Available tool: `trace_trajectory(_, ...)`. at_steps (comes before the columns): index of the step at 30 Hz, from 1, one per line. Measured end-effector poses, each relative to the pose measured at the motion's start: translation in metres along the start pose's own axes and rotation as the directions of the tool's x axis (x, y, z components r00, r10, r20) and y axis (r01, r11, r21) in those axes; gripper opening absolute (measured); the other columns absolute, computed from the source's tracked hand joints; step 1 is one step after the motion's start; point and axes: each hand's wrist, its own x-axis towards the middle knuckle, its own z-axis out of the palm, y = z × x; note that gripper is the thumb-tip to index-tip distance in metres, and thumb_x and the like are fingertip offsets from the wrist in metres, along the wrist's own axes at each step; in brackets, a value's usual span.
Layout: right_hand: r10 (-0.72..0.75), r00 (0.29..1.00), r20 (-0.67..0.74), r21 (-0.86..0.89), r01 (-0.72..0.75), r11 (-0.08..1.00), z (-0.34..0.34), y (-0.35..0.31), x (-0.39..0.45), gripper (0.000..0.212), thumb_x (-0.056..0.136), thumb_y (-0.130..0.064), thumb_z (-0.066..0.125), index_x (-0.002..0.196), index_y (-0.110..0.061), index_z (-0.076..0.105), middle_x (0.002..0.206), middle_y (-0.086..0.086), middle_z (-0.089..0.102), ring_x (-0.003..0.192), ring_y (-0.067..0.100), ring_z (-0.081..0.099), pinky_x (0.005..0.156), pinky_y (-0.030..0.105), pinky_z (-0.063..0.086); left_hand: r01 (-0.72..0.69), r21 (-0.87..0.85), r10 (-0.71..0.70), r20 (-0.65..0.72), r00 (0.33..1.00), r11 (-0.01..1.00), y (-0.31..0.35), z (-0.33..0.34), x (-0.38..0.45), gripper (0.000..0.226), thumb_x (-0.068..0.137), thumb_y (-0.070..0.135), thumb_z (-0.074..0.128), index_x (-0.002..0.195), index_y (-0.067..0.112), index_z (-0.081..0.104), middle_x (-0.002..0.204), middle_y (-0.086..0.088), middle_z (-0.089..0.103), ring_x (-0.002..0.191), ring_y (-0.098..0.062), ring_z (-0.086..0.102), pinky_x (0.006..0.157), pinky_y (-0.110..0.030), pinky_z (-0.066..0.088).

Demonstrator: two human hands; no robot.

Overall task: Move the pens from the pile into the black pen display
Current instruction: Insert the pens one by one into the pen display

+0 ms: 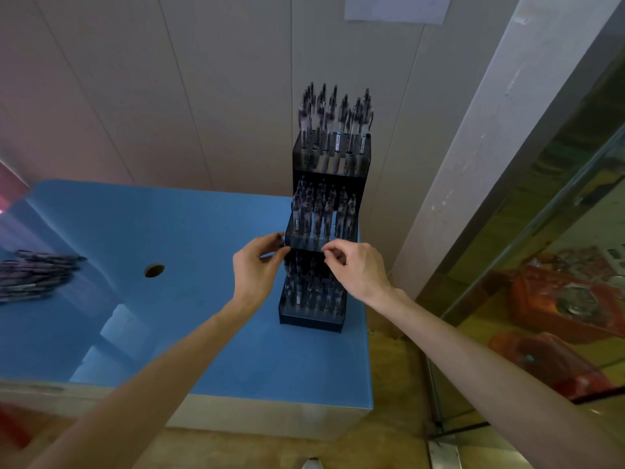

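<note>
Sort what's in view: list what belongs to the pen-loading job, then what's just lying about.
Belongs to the job:
- black pen display
- pile of pens
- left hand, pinching pens
- right hand, fingers curled at the middle tier

Just lying about:
- blue table
- hole in the tabletop
- paper on the wall
- red things behind the glass

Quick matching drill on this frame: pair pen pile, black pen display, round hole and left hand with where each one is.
1 pen pile
2 black pen display
3 round hole
4 left hand

A at the display's middle tier, left edge
B far left of the blue table
C in the tabletop, between pile and display
D right end of the table, by the wall

Pairs: 1-B, 2-D, 3-C, 4-A
</note>
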Motion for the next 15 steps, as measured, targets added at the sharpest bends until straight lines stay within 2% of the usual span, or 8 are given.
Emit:
trace_trajectory(6,0.016,1.000,0.012,0.000,-0.016,1.000,0.000,0.005,-0.004,0.017,0.100,-0.028,0.063,0.109,-0.023,0.076,0.090,-0.014,0.077,0.074,0.002,0.070,0.067,0.029,0.061,-0.056,0.097,0.053,0.039,0.998,0.994,0.000,0.003,-0.009,0.034,0.094,0.012,0.072,0.127,0.021,0.070,0.101,0.014,0.066,0.091,0.003,0.068,0.086,-0.012,0.054)
trace_trajectory(9,0.020,1.000,0.019,0.002,-0.020,1.000,0.002,0.004,-0.005,0.017,0.100,-0.029,0.063,0.110,-0.023,0.076,0.090,-0.014,0.077,0.074,0.002,0.070,0.067,0.029,0.061,-0.017,0.064,0.015,0.032,0.999,0.998,0.000,0.000,-0.011,0.045,0.093,0.011,0.073,0.135,0.021,0.063,0.102,0.013,0.069,0.092,0.001,0.069,0.086,-0.009,0.052)
trace_trajectory(12,0.018,1.000,0.010,0.007,-0.018,1.000,0.003,0.004,-0.006,0.017,0.100,-0.028,0.063,0.110,-0.023,0.076,0.089,-0.013,0.076,0.072,0.003,0.069,0.066,0.029,0.060,0.013,-0.002,-0.013,-0.014,1.000,1.000,0.004,-0.004,-0.014,0.033,0.092,0.010,0.074,0.122,0.020,0.063,0.102,0.014,0.070,0.094,-0.003,0.071,0.086,-0.016,0.056)
trace_trajectory(15,0.023,1.000,0.013,0.002,-0.023,1.000,0.003,0.003,-0.007,0.017,0.100,-0.028,0.063,0.110,-0.023,0.076,0.089,-0.013,0.077,0.070,0.003,0.069,0.065,0.026,0.059,-0.031,-0.034,0.029,-0.055,0.998,0.999,0.010,-0.010,-0.015,0.021,0.093,0.009,0.072,0.112,0.016,0.065,0.103,0.015,0.071,0.093,-0.001,0.071,0.084,-0.017,0.056)
